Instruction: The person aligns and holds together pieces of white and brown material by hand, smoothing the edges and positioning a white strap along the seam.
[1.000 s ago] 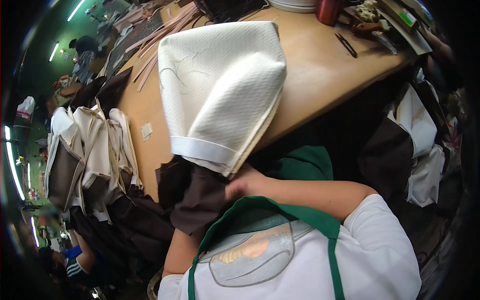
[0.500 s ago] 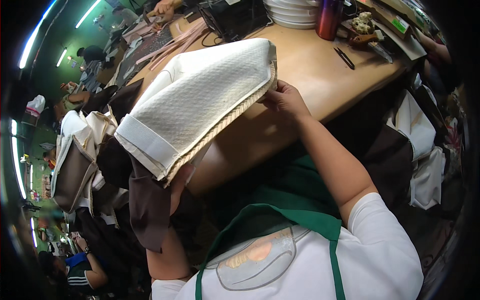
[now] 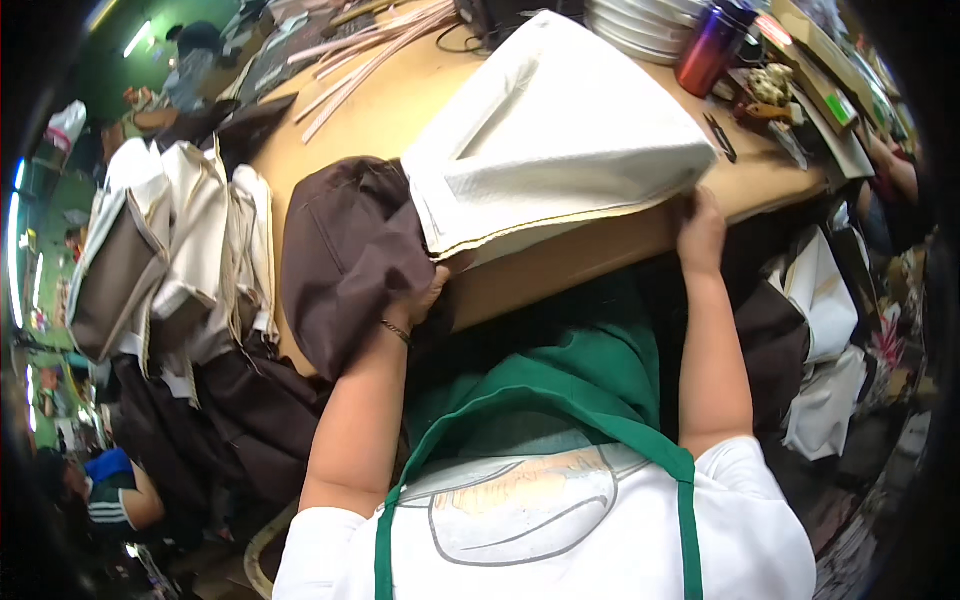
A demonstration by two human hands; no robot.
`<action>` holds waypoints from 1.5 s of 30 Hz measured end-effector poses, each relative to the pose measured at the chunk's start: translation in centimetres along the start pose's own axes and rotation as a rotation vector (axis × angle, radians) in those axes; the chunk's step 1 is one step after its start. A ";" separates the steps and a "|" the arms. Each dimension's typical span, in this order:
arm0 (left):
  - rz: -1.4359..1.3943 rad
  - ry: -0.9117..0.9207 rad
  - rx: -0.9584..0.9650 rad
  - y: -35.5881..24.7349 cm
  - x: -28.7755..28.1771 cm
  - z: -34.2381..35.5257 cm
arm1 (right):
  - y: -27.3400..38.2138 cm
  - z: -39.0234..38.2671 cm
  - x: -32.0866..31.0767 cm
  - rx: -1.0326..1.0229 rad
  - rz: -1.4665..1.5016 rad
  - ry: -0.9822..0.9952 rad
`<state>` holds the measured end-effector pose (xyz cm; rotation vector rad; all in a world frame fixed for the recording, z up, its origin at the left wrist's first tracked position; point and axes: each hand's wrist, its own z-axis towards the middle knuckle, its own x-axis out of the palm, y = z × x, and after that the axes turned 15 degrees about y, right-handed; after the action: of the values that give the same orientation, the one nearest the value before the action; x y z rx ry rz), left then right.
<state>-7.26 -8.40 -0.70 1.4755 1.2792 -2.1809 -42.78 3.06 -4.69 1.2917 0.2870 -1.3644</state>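
1. The white textured-fabric piece with a yellowish seamed edge (image 3: 570, 145) is held up over the near side of the tan wooden counter (image 3: 400, 110).
2. The left hand (image 3: 428, 296) has its grip clamped on the near-left corner, against the bunched dark brown cloth (image 3: 345, 240); the right hand (image 3: 703, 235) pinches the right corner — fingertips partly hidden from me.
3. The seam has just swung from a steep slant to nearly level — so the edge seems spread between both hands.

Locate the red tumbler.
Upper right of the head view: the tumbler stands on the table, right of the white stack, with black snips lying nearer.
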 end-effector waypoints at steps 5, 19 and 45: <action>-0.038 0.066 -0.107 -2.1 -1.8 -0.1 | 4.5 -0.9 -5.7 -0.037 -0.384 -0.146; 0.184 -0.070 -0.122 -0.7 -1.7 -1.0 | 22.3 1.5 0.8 -1.025 0.041 0.820; -0.319 -0.140 -0.068 -1.9 1.8 -2.8 | 20.9 -3.2 2.5 -0.861 -0.076 0.591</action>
<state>-7.45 -4.67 -1.52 1.1344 1.6124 -2.3553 -23.36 -1.93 2.63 0.8999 1.1937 -0.7204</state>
